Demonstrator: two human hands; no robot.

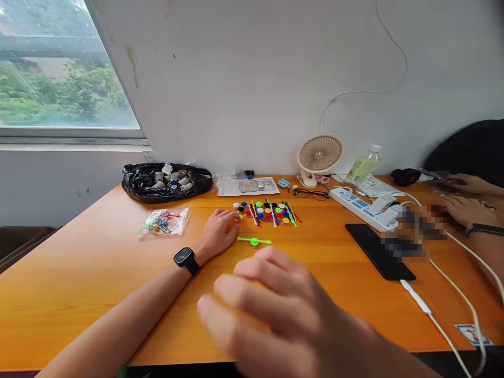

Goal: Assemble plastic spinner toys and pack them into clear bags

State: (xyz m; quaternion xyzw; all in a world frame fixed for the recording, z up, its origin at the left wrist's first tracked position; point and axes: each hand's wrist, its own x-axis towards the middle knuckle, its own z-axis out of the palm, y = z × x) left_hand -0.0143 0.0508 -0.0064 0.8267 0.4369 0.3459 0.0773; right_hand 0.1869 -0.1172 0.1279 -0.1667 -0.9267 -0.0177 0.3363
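My left hand (pixel 219 231), with a black watch on its wrist, rests on the wooden table (pixel 79 294), fingers loosely bent and nothing seen in them. Its fingertips lie beside the left edge of a group of coloured discs (pixel 260 210) and arrow-shaped plastic pieces (pixel 273 214). Just right of that hand is a bright green arrow spinner (pixel 254 242), a green knob at its middle over what looks like a clear base. Close to the camera, my right hand (pixel 271 304) hangs above the table, somewhat blurred, its bent fingers apart and no object visible in them.
A clear bag of coloured pieces (pixel 163 221) lies left; behind it sits a black plastic bag (pixel 165 182) of rubbish. Farther back are a small fan (pixel 319 155), glasses (pixel 311 193) and a bottle (pixel 362 167). Right are a power strip (pixel 362 209), a phone (pixel 378 252) and another person's hands (pixel 468 210).
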